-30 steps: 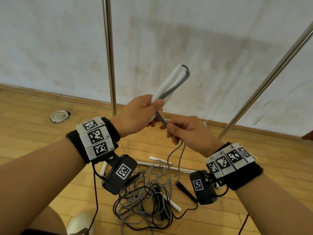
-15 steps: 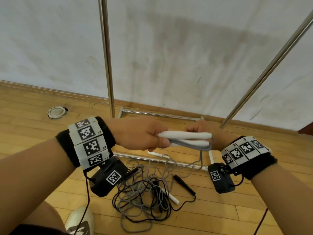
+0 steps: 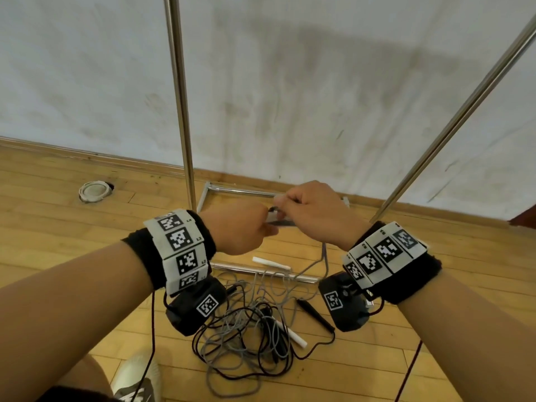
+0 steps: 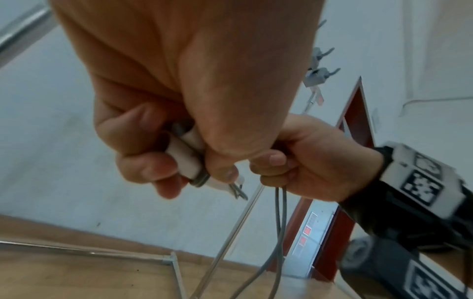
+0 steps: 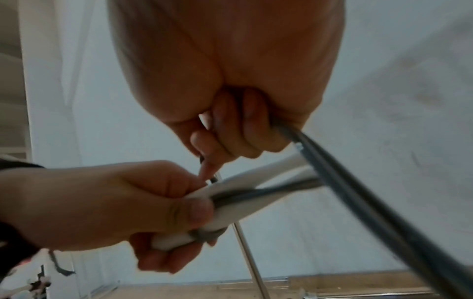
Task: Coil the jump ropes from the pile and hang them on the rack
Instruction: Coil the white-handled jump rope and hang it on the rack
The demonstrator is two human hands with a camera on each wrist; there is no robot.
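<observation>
My left hand [image 3: 246,230] grips the two white handles [image 4: 187,155] of a grey jump rope, held side by side. My right hand [image 3: 316,216] sits just right of it, fingers curled round the grey cord [image 5: 358,182] close to the handles [image 5: 256,190]. Two strands of that cord [image 4: 280,232] hang down from my right fist [image 4: 302,161] to the tangled pile of grey and black ropes [image 3: 249,323] on the floor below my wrists. The rack's steel uprights [image 3: 181,111] rise behind my hands.
The rack's low base frame [image 3: 261,269] lies on the wood floor under my hands, with a slanted pole [image 3: 452,120] at the right. Loose white handles [image 3: 271,264] and a black handle [image 3: 314,314] lie in the pile. A round white fitting [image 3: 94,191] sits at the left. My shoe [image 3: 136,381] is below.
Both hands dropped from chest height and the handles swung from upright to level. My right hand moved over the handles, drawing the cord across them.
</observation>
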